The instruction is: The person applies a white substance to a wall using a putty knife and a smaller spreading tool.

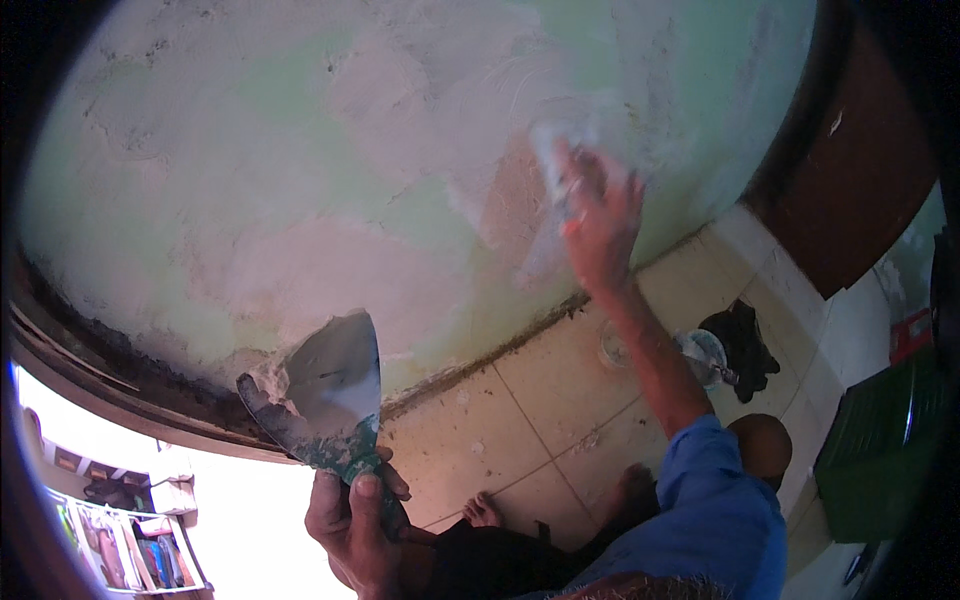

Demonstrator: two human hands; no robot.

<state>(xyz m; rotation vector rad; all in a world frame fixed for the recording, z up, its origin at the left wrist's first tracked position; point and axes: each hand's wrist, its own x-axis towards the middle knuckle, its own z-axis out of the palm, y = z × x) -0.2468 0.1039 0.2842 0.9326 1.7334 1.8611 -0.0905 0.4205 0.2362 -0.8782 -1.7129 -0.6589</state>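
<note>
My left hand (358, 515) is closed round the green handle of a wide putty knife (340, 365). Grey putty coats the knife's blade, and a thick lump clings along its left edge. Up against the patchy green and grey wall (400, 130), my right hand (607, 228) is smeared by motion. Its fingers are bent on a pale, flat piece (552, 145) pressed to the wall; blur hides what kind of thing it is. Just left of that hand, a brownish patch (510, 195) shows on the wall.
Near my right forearm, a clear plastic container (703, 355) and a crumpled black bag (748, 345) lie on the tiled floor (520, 410). A green crate (880, 445) stands at right, below a brown door (850, 140). At lower left is a white rack (135, 545) beyond a bright opening.
</note>
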